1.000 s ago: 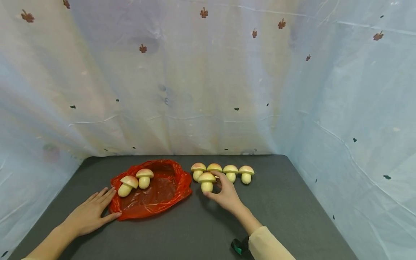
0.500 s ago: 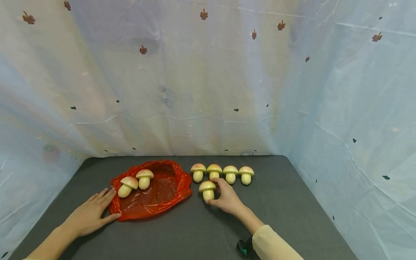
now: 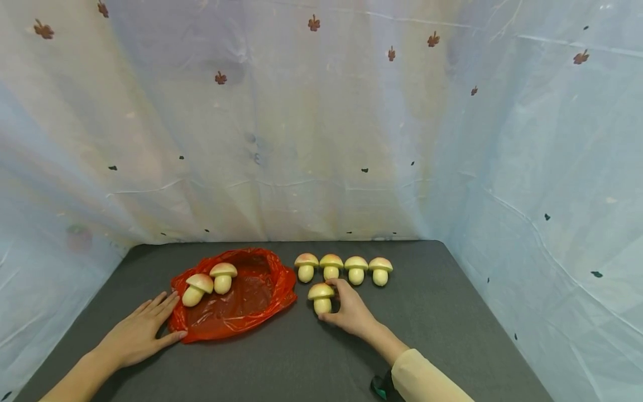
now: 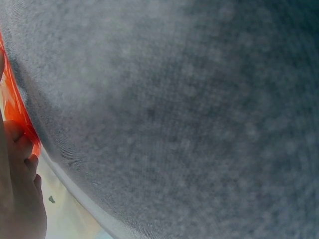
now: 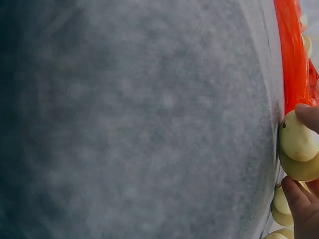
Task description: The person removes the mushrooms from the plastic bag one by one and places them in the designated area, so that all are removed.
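My right hand (image 3: 335, 301) grips a pale toy mushroom (image 3: 321, 296) that stands on the dark grey table (image 3: 301, 363), just in front of a row of several like mushrooms (image 3: 356, 269). In the right wrist view, thumb and fingers (image 5: 299, 199) pinch that mushroom (image 5: 298, 149). My left hand (image 3: 150, 318) lies flat on the table, fingertips touching the edge of a red plastic bag (image 3: 246, 301). Two mushrooms (image 3: 199, 287) lie on the bag. The left wrist view shows the bag's edge (image 4: 15, 109) beside my fingers (image 4: 20, 199).
A pale printed curtain (image 3: 321, 139) walls the table at the back and on both sides. The table's right edge (image 3: 482, 312) runs close to the curtain. Bare grey cloth lies to the right of the mushroom row and in front of both hands.
My right hand has drawn the gripped mushroom back from the row toward me and a little lower, onto the table. The left hand and the bag have stayed put.
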